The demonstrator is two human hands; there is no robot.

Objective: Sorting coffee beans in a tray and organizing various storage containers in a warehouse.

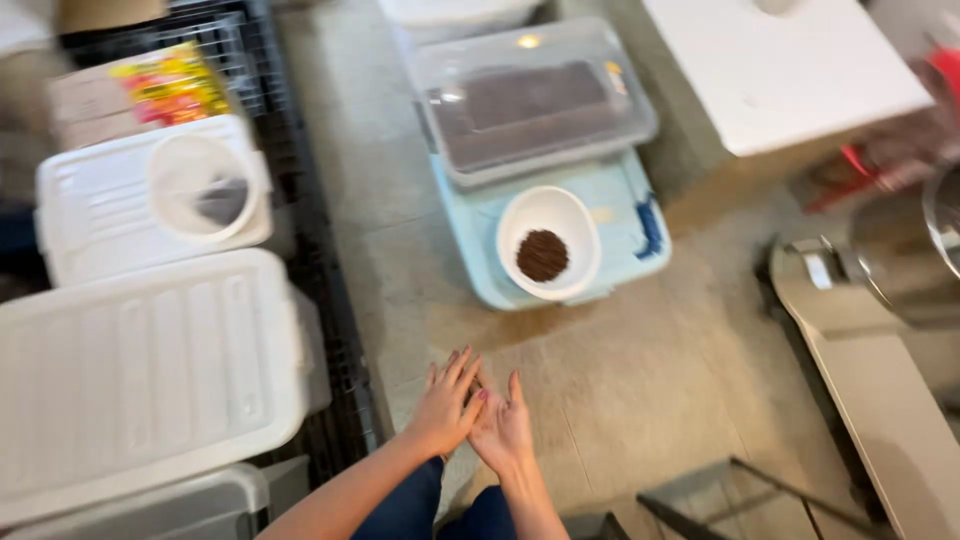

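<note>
My left hand [445, 405] and my right hand [503, 432] are held together low in the middle of the view, palms touching or brushing, fingers spread, nothing in them. Straight ahead of them on the floor sits a light blue bin [620, 215] with a white bowl [575, 225] resting on its lid. The bowl holds a small heap of dark brown kibble [542, 255]. Behind the bowl, on the same bin, stands a clear lidded container [530, 100] filled with more dark brown pellets.
White plastic storage boxes [150, 360] with ribbed lids line the left side, one with a round opening [205, 188]. A black wire rack [335, 330] runs beside them. A white-topped cabinet [790, 70] stands at the back right, a beige counter [880, 400] at the right.
</note>
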